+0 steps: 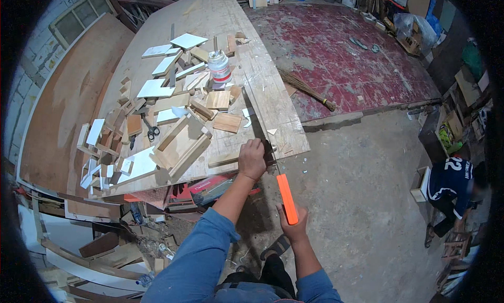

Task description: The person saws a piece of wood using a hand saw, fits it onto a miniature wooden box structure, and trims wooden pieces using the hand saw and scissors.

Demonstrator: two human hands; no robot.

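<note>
My left hand is closed on a pale wooden strip at the front edge of the plywood work table. My right hand grips the orange handle of a hand saw, below and right of my left hand. The saw's long blade reaches up beside my left fingers and over the table's right part. Left of my hands lie a wooden open box, small wood blocks, white board pieces and black scissors. A white jar with sticks in it stands farther back.
A co-worker in a dark shirt crouches at the right beside stacked scraps. A straw broom lies on the red raised floor behind the table. A large leaning board stands at the left, with offcuts piled below.
</note>
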